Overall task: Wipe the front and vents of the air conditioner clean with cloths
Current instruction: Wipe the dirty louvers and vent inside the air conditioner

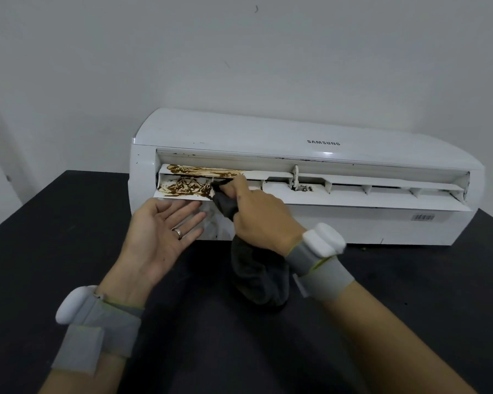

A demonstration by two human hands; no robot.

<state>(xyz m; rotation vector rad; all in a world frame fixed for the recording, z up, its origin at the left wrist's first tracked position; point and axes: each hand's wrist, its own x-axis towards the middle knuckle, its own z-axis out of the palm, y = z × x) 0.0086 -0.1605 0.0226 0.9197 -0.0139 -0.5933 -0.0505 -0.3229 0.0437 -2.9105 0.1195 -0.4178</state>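
Observation:
A white air conditioner (268,132) lies on a black table, its vent flap (353,198) hanging open. Brown grime (188,187) smears the left part of the vent and the louvre above it. My right hand (256,214) grips a dark grey cloth (256,274) and presses a bunched corner of it into the vent at the right end of the grime. The rest of the cloth hangs down to the table. My left hand (160,231) is open, palm up, its fingertips under the flap's left end. Both wrists wear grey bands with white pods.
The black table (54,223) runs out to the left and the front. A plain white wall (239,52) stands behind the unit. A barcode sticker (423,216) sits on the unit's lower right face.

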